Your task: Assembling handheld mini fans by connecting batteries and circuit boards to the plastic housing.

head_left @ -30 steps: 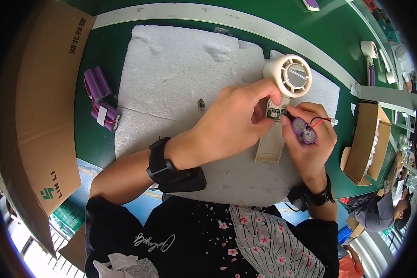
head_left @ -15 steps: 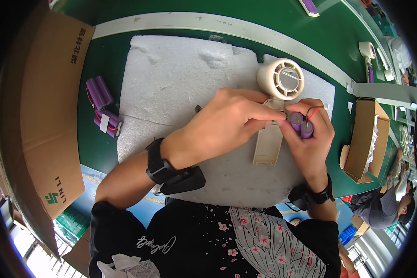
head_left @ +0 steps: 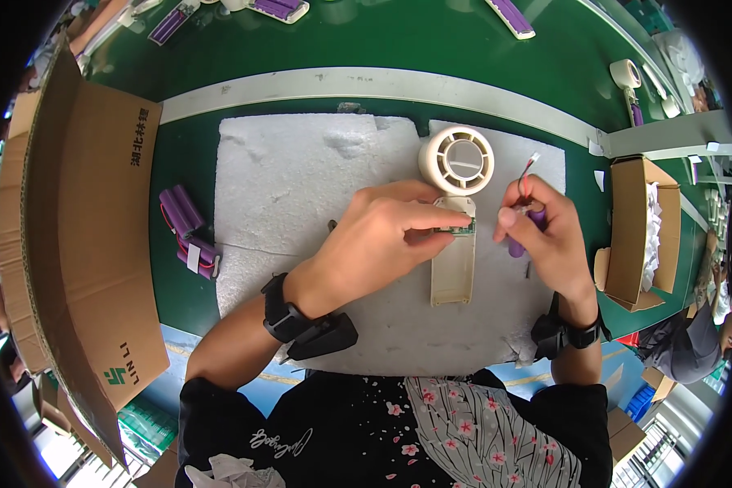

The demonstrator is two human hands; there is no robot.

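Observation:
A cream handheld fan (head_left: 465, 159) lies on the foam sheet, its round head away from me and its long hollow handle (head_left: 452, 276) pointing toward me. My left hand (head_left: 382, 237) reaches across from the left and pinches a small green circuit board (head_left: 463, 227) over the upper part of the handle. To the right of the fan, my right hand (head_left: 557, 236) is closed around a purple battery pack (head_left: 516, 246), partly covered by the fingers. Red and black wires ending in a white plug (head_left: 535, 156) rise above that hand.
White foam (head_left: 301, 179) covers the green bench. More purple battery packs (head_left: 183, 213) with red wires lie at left beside a large cardboard box (head_left: 110, 244). A smaller open carton (head_left: 626, 236) stands at right. Beyond a pale rail (head_left: 366, 84) are other fan parts (head_left: 512, 18).
My right hand has drawn away from the left hand and the handle, taking the battery pack rightward; its wires now point up. My left hand stays at the circuit board. The view has shifted.

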